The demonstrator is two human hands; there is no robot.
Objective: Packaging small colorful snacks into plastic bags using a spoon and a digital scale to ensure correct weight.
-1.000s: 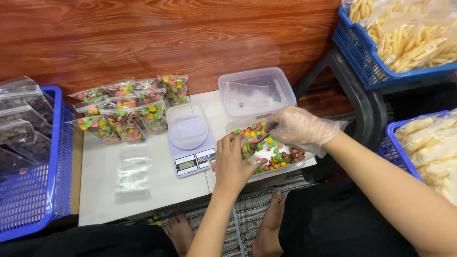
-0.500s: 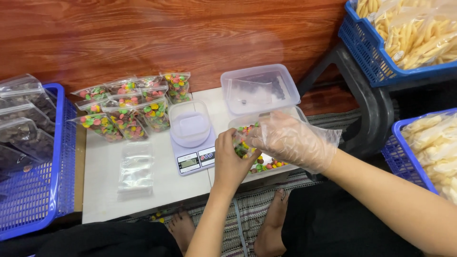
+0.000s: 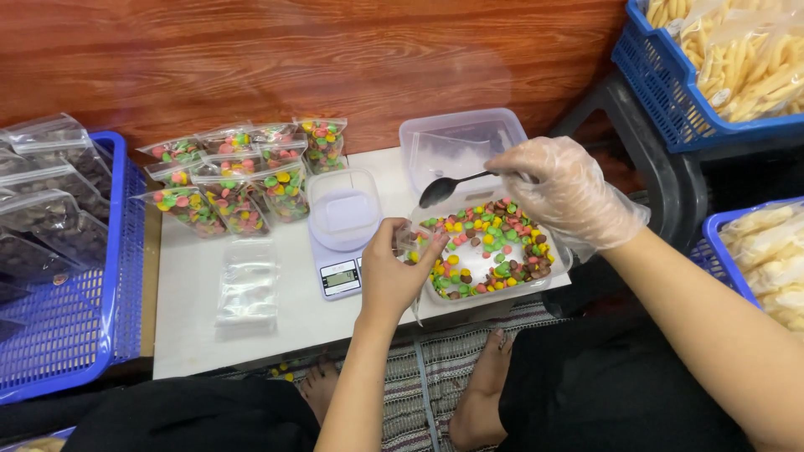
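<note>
A: What sits in the tub [image 3: 548,272] on the near right of the table [image 3: 193,310]?

B: Small round candies [image 3: 486,247] in green, yellow, pink and brown, spread over its floor. Just beyond it stands a second clear tub [image 3: 456,146]; whether anything is in it I cannot tell.

A: And the hands?

B: The right hand [image 3: 561,188], in a thin clear glove, is closed around the handle of a dark spoon [image 3: 456,186] whose bowl hangs over the far left edge of the candies. The left hand [image 3: 394,272], bare, pinches a small clear bag [image 3: 408,238] at the tub's left rim. The bag is nearly see-through, so its mouth and fill are hard to make out.

A: Other containers?

B: A clear cup [image 3: 342,209] rests on a white scale [image 3: 339,272] left of the tub. Filled bags [image 3: 234,180] of the same candies lie in a cluster at the far left of the table, and flat empty bags [image 3: 247,285] lie nearer. A blue basket [image 3: 92,335] on the left holds bags of something dark. Two blue crates on the right, one far [image 3: 670,92] and one near [image 3: 720,251], hold pale yellow snacks.

A: What is cut off?

B: Both crates and the basket run out of view, and the scale's display is too small to tell.
</note>
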